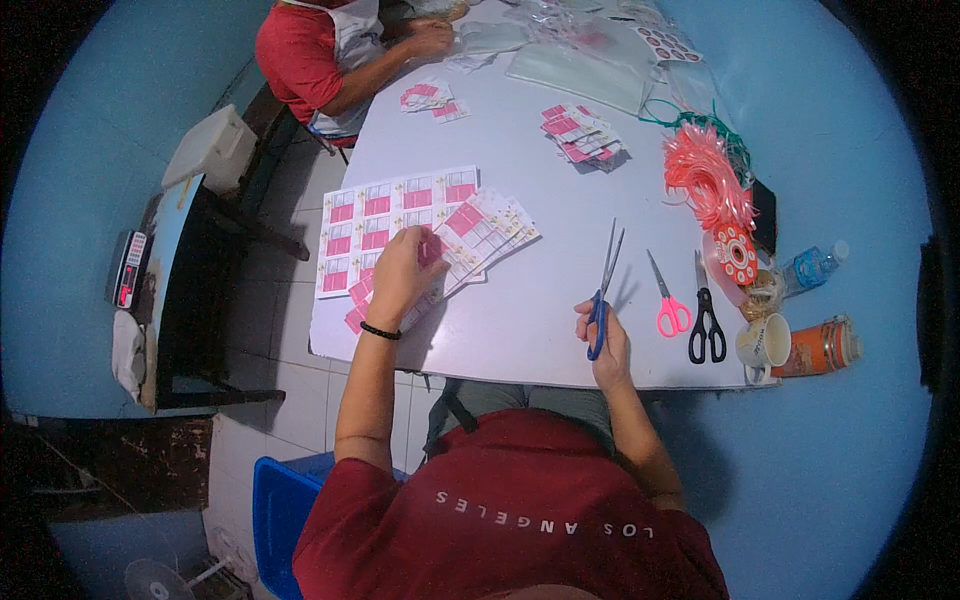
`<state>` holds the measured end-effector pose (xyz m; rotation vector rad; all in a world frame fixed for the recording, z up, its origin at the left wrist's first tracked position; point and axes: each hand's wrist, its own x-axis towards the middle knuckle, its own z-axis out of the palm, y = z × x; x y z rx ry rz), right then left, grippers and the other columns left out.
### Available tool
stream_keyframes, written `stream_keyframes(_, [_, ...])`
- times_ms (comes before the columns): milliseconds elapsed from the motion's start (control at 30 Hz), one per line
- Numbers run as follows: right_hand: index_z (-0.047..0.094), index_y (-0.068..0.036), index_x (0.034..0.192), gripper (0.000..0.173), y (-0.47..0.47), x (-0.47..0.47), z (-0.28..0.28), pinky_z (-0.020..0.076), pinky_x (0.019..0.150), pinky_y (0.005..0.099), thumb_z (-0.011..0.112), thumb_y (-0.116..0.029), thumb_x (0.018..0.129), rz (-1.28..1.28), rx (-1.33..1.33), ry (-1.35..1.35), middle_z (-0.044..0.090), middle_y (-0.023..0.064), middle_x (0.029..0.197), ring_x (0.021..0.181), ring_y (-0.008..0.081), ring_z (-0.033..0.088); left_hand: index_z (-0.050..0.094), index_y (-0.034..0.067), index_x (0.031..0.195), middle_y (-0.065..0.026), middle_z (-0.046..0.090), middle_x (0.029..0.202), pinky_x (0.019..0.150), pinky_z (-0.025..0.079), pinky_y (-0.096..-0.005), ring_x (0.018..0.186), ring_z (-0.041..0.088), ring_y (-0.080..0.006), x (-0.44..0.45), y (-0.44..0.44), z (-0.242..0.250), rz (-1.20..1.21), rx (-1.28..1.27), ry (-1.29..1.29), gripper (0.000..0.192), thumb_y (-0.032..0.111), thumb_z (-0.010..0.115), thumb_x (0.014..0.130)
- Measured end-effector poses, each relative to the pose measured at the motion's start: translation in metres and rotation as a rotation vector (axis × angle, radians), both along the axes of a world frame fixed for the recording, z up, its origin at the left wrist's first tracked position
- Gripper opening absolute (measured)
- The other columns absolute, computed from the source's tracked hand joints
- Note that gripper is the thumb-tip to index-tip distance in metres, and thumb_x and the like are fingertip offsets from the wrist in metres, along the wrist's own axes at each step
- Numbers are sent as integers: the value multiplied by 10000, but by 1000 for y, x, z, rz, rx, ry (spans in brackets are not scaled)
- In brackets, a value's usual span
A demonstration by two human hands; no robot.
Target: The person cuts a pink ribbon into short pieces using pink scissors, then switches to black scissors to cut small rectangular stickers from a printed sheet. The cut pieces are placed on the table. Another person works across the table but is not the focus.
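Observation:
My left hand, with a black bracelet at its wrist, grips a fanned bundle of printed label strips in pink and white. Part of the bundle is hidden under the fingers. Beneath it, to the left, lies a stack of uncut label sheets printed in a grid. In my right hand are blue-handled scissors, their slim blades slightly parted and pointing away from me. Right of that hand, pink-handled scissors and black-handled scissors rest on the white table.
Cut labels lie in a pile and a smaller group. Across the table are a co-worker's hands and clear plastic bags. Pink ribbon, a ribbon spool, a water bottle and a mug line the right edge.

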<state>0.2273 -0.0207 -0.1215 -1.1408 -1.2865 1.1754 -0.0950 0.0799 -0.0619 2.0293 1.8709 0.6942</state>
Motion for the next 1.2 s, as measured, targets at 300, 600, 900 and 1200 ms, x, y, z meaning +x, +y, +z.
stream_keyframes(300, [567,1,1164,517,0,-1,5,382,671,245,494,-486,1006,2,7,-20,511,11,800,746,93,482,636,50,1100,-143,666,976,752,540,-386,872,662,-318,0,-4,-3,-81,165,101,480,129,850,678])
stream_keyframes(600, [587,-15,1101,446,0,-5,4,376,601,229,344,-388,1082,-43,74,-89,467,-29,719,649,68,445,636,7,1077,-74,675,891,719,546,-300,824,664,-157,-9,7,-3,30,-65,-443,352,8,793,762])
stream_keyframes(900, [580,-14,1111,432,1,-6,5,366,599,227,334,-369,1088,-24,82,-74,452,-36,720,652,66,435,652,9,1063,-65,704,926,747,548,-246,845,665,-113,-30,31,8,-158,-247,-545,241,32,753,845])
stream_keyframes(1200, [559,21,1170,477,1,-1,-1,374,661,237,478,-424,1018,-4,-15,-19,481,-2,783,728,90,468,670,-14,1067,-111,725,906,752,536,-278,858,691,-163,-22,32,-6,-117,-167,-345,219,75,729,876])
